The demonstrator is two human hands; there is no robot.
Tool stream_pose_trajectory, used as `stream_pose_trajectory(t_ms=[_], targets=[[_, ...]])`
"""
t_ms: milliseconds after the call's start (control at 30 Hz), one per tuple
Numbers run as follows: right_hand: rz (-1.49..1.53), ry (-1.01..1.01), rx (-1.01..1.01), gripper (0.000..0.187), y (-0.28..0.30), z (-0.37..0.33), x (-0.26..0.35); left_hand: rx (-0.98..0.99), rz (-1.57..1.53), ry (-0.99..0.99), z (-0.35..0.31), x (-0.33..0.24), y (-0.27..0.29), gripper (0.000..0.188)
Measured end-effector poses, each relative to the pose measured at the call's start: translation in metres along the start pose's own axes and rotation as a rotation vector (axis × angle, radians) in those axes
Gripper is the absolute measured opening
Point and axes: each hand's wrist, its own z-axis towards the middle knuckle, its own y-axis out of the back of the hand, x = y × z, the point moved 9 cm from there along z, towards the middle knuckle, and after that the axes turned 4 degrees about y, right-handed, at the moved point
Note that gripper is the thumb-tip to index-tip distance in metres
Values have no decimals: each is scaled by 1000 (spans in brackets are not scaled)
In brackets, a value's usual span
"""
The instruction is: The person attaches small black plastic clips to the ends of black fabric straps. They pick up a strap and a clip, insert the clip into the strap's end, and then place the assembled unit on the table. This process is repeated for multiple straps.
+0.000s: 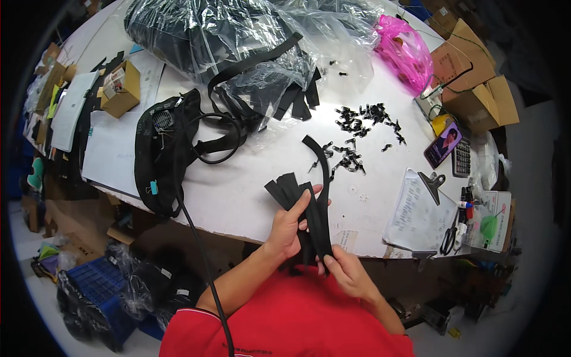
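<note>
At the near edge of the white table, you hold a bundle of black straps between both hands, just above your red shirt. Your left hand is wrapped around the middle of the bundle, fingers closed over it, the short strap ends fanning out above your knuckles. Your right hand pinches the lower end of the same bundle from below, thumb and fingertips tight on it. One longer strap curls up and away from your grip toward the scattered small black clips lying beyond your hands on the table. None of those clips sits on a strap in your hands as far as I can tell, so the bundle looks gathered but not fitted. Further beyond your left hand lies a black mesh bag and a heap of more straps under clear plastic, seemingly unhandled.
</note>
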Motion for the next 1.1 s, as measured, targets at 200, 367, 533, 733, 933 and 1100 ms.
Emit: stream_pose_trajectory(t_ms=[200, 367, 533, 733, 933, 1100], targets=[[1, -1, -38, 24, -11, -23, -13, 108, -64, -153, 4, -5, -15, 39], [-173, -25, -57, 26, -14, -39, -27, 144, -251, -95, 2, -12, -28, 36], [-444, 107, 72, 23, -28, -60, -49, 79, -110, -204, 9, -23, -8, 37], [-310, 271, -513, 33, 54, -3, 57, 213, 148, -355, -14, -19, -25, 49], [-48, 377, -387, 24, 42, 49, 72, 231, 409, -364, -28, -16, -35, 54], [424, 164, -253, 12, 36, 62, 42, 269, 248, -267, -28, -12, -37, 54]])
